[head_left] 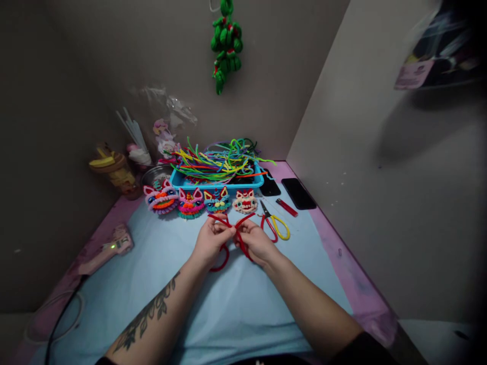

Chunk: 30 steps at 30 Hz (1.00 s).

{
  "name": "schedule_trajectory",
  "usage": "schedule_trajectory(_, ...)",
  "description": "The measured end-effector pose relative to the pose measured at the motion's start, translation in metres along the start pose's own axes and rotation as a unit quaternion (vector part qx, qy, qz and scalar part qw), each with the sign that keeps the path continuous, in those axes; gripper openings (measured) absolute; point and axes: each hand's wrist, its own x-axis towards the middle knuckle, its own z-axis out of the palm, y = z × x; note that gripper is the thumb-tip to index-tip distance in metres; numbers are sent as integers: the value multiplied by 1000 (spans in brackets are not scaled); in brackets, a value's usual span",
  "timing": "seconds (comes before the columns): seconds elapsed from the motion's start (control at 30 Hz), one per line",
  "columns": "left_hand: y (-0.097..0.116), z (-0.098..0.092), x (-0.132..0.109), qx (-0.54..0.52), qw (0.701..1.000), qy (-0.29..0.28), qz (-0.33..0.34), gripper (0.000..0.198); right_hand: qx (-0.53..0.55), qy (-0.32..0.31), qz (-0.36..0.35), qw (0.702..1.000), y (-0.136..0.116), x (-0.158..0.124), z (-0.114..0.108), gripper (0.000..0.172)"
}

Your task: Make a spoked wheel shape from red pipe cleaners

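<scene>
My left hand [210,242] and my right hand [255,242] meet over the light blue mat [236,304], both pinching a red pipe cleaner [233,226] that is bent into loops between them. One red loop hangs below my left hand. Just beyond the hands stands a row of several small pipe-cleaner animal faces [190,203]. Red and yellow scissors [274,225] lie right of my right hand.
A blue tray [178,180] heaped with coloured pipe cleaners sits at the back. Two black phones [299,193] and a red lighter [286,207] lie at the right. A glue gun [110,251] with a cord rests at the left. A green ornament [227,43] hangs on the wall.
</scene>
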Motion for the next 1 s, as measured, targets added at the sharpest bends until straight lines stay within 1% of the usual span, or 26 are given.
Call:
schedule_trajectory(0.1, 1, -2, 1, -6, 1000, 22, 10, 49, -32, -22, 19, 999, -3, -3, 0, 28)
schedule_trajectory(0.23, 6, -3, 2, -11, 999, 30, 3, 47, -90, -29, 26, 995, -3, -3, -2, 26)
schedule_trajectory(0.3, 8, -3, 2, -17, 999, 41, 7, 45, -115, -30, 15, 993, -2, -3, -2, 26)
schedule_trajectory(0.43, 13, -3, 3, -29, 998, 62, 11, 43, -193, -17, -3, 981, -3, -3, -1, 19)
schedule_trajectory(0.53, 14, -4, 4, -44, 997, 64, 5, 44, -241, -16, -11, 970, -7, -6, 0, 17)
schedule_trajectory(0.6, 13, -5, 4, -59, 996, 60, -4, 45, -250, -32, -25, 967, -10, -9, -1, 17)
schedule_trajectory(0.7, 12, -6, 4, -81, 995, 55, -16, 46, -251, -83, -38, 964, -12, -10, -4, 18)
schedule_trajectory(0.77, 11, -6, 4, -89, 994, 55, -18, 47, -249, -89, -49, 963, -12, -8, -8, 18)
schedule_trajectory(0.8, 12, -6, 5, -92, 994, 59, -16, 48, -242, -70, -62, 966, -12, -6, -10, 18)
schedule_trajectory(0.83, 12, -6, 6, -94, 993, 65, -9, 47, -226, -32, -82, 970, -12, -4, -12, 18)
schedule_trajectory(0.9, 11, -7, 8, -98, 992, 79, 11, 46, -165, 77, -139, 973, -12, 0, -16, 17)
schedule_trajectory(0.93, 11, -8, 9, -96, 991, 86, 20, 46, -127, 129, -167, 969, -13, 1, -17, 17)
schedule_trajectory(0.97, 10, -9, 10, -89, 991, 93, 26, 45, -97, 166, -191, 963, -14, 2, -18, 17)
schedule_trajectory(1.0, 9, -9, 10, -76, 992, 100, 31, 44, -79, 183, -210, 957, -14, 2, -18, 17)
